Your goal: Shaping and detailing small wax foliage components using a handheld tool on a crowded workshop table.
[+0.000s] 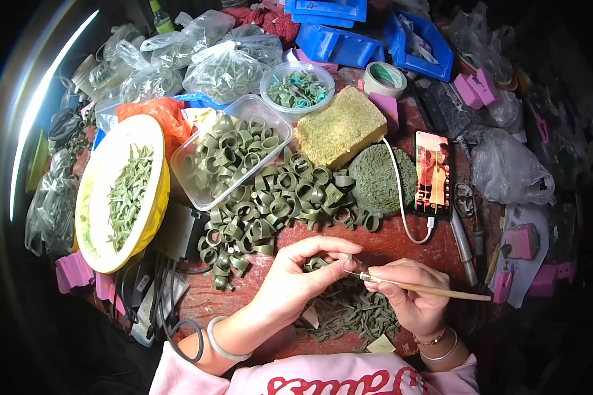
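Through the head view, I judge the step in hand to be fine tool work on one small green piece (313, 264), perhaps trimming. The left hand (291, 282) has its fingers drawn narrow around that piece, which sits between thumb and forefinger above the red counter (201, 303), nearer the body than the heap of green rings (290, 192); the fingers cover much of it, so I can't tell its full shape or which way it faces. The right hand (414, 301) holds a slim tool (441, 291) pen-fashion, its fingers close together near the metal end. The tool's long axis runs nearly sideways, slanting slightly down toward the right, with the thin tip pointing left, toward the left thumb, and the wooden butt jutting out past the right hand. (Whether that tip touches the piece or only stands just beside it, I can't make out from here.) Dark green slivers (366, 315) lie below both hands. My next move, I'd judge, calls for a steady left pinch and short, light strokes clear of the thumb.
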A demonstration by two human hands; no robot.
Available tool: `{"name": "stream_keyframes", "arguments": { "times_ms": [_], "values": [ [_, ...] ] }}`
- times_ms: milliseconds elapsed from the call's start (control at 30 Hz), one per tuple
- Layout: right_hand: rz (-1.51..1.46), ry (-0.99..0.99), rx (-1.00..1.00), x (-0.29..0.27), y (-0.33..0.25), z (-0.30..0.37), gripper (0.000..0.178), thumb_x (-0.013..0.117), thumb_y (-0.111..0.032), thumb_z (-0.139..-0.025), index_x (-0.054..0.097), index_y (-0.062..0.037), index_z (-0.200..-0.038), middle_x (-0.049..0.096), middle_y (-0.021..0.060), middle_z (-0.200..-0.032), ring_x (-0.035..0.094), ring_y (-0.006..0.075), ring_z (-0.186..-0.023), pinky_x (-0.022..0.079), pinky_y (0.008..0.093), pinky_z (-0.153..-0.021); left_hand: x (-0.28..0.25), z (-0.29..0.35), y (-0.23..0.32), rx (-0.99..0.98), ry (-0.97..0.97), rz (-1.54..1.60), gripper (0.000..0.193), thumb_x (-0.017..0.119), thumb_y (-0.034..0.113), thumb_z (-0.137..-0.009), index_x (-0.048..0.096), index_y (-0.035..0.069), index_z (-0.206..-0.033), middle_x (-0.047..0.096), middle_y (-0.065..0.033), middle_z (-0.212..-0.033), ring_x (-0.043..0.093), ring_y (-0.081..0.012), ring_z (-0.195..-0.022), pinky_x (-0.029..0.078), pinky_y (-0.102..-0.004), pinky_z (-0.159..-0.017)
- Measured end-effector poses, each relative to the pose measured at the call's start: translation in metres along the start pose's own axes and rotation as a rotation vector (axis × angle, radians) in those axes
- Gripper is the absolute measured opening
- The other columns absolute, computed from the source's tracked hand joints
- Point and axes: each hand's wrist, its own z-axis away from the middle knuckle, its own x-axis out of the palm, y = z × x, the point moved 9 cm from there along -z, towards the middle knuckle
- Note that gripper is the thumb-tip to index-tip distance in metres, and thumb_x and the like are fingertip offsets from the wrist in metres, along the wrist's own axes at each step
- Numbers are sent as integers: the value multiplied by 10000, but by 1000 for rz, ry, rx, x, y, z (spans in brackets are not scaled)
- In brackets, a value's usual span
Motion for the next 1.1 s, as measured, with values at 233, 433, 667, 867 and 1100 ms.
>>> {"name": "stream_keyframes", "arguments": {
  "times_ms": [233, 433, 667, 867, 1100],
  "values": [
    [-118, 224, 106, -26, 16, 8, 144, 576, -53, -923, 624, 61, -997, 640, 98, -809, 602, 93, -684, 486, 205, -611, 10, 5, -10, -286, -72, 284, 344, 609, 75, -910, 556, 40, -1248, 665, -52, -992, 414, -6, -571, 335, -158, -495],
    [-155, 141, 51, -17, 11, 4, 152, 553, -53, -937, 617, 63, -1011, 644, 114, -852, 614, 123, -712, 495, 221, -643, 17, 8, -18, -352, -138, 442, 354, 587, 72, -922, 527, 35, -1269, 625, -47, -954, 366, -4, -530, 283, -140, -456],
    [-171, 103, 57, -12, 10, 3, 141, 556, -49, -935, 615, 50, -1016, 647, 119, -888, 623, 141, -742, 506, 239, -668, 23, 10, -16, -396, -196, 573, 371, 573, 71, -926, 503, 34, -1288, 572, -38, -905, 346, 2, -529, 271, -129, -452],
    [-166, 65, 38, -10, 11, 3, 134, 551, -45, -937, 617, 37, -1020, 648, 128, -911, 628, 145, -757, 508, 242, -674, 23, 11, -16, -397, -204, 569, 369, 573, 62, -922, 507, 28, -1284, 573, -43, -903, 345, 4, -529, 269, -127, -451],
    [-306, 10, 126, -5, 16, 5, 148, 546, -68, -945, 617, 42, -1014, 648, 136, -884, 635, 151, -745, 517, 244, -659, 20, 10, -22, -391, -185, 539, 326, 560, 45, -925, 535, 20, -1249, 574, -44, -906, 341, -3, -527, 262, -136, -450]
  ]
}}
